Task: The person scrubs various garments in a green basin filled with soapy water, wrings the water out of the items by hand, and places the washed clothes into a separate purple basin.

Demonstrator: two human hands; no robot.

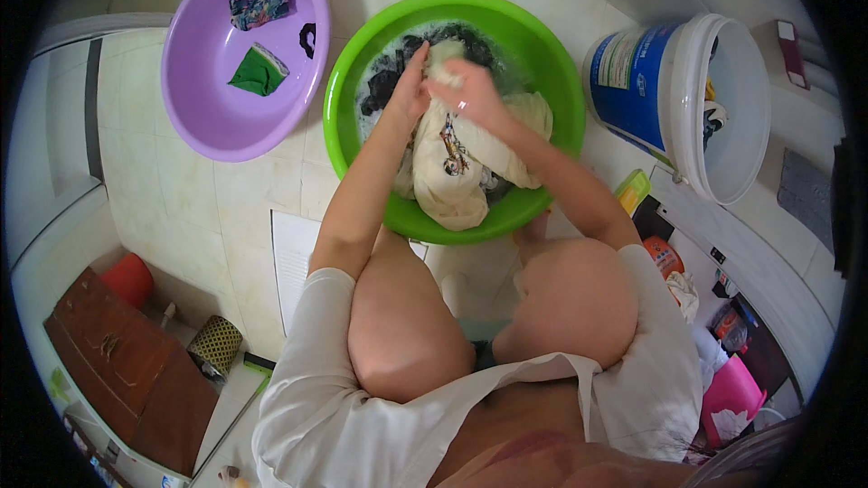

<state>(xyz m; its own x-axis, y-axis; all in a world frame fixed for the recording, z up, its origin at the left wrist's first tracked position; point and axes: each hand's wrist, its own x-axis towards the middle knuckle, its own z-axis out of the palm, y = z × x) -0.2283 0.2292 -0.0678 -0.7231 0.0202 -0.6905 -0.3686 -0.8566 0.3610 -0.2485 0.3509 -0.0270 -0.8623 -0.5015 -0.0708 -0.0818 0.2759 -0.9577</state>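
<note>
A bunched cream garment with a dark printed pattern (443, 183) lies in a green basin (351, 163), part of it draped over dark wet clothes (384, 81) in sudsy water. My left hand (413, 89) grips the raised upper part of this garment from its left side. Against the same bunch from the right presses my right hand (472, 98), fingers curled on the cloth and slightly smeared by motion. Cloth is pinched between the two hands, above the middle of the basin. The garment's lower folds reach the basin's near rim.
A purple basin (203, 117) at the far left holds a few small cloths. On the right, a tipped white and blue bucket (624, 81) has clothes inside. A brown cabinet (127, 352) is at the lower left; a pink container (731, 398) sits at the lower right.
</note>
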